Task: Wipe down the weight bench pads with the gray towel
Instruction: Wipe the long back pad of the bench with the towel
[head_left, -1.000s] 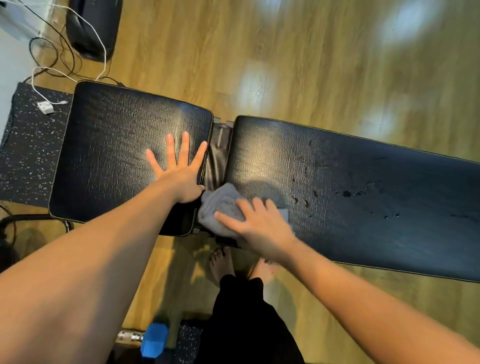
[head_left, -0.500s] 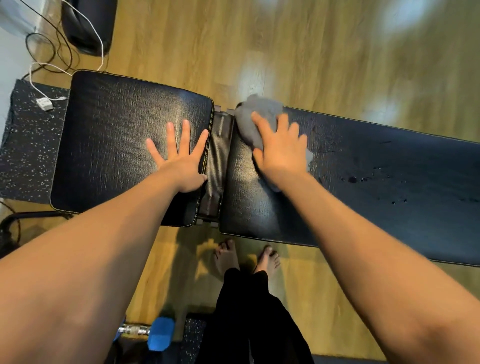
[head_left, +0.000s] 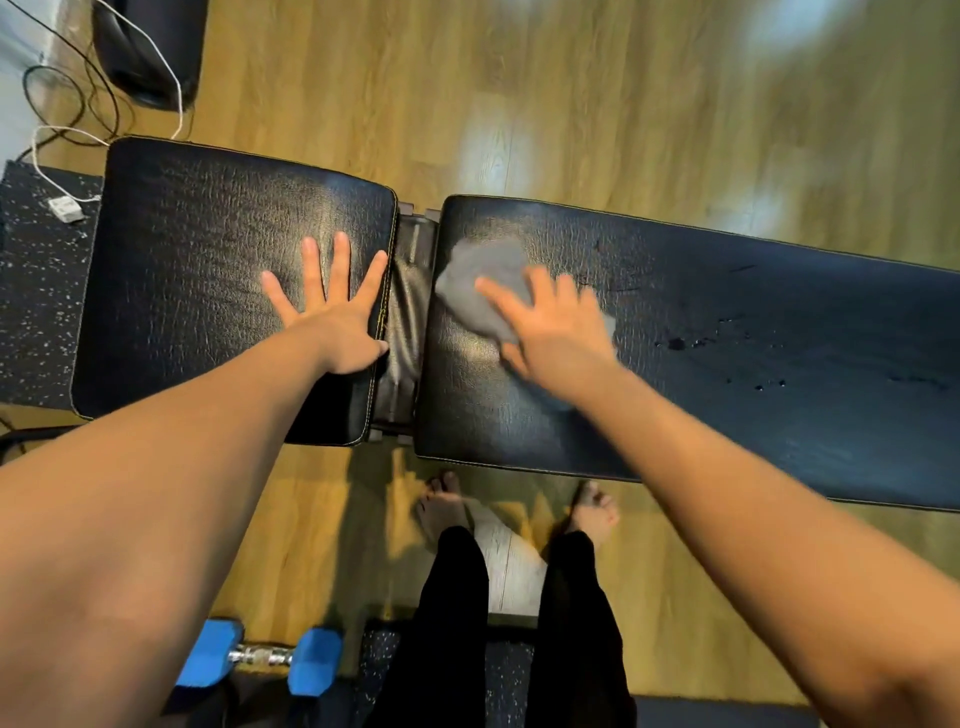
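Note:
A black weight bench lies across the view in two pads. On the shorter seat pad (head_left: 208, 270) at left, my left hand (head_left: 332, 312) rests flat with fingers spread, near its right edge. My right hand (head_left: 550, 322) presses the gray towel (head_left: 483, 291) onto the left end of the long back pad (head_left: 753, 364). The towel is bunched and sticks out past my fingers to the left; part of it is hidden under my palm. Dark wet spots (head_left: 675, 343) dot the long pad to the right of my hand.
A gap with a metal hinge (head_left: 410, 312) separates the pads. My bare feet (head_left: 441, 504) stand on the wood floor in front. A blue dumbbell (head_left: 260, 657) lies at lower left. Cables and a white plug (head_left: 65, 208) lie on a speckled mat at far left.
My right hand has swept the towel from the pad's near edge to its far edge, and now back toward the middle. My left hand has stayed flat on the seat pad.

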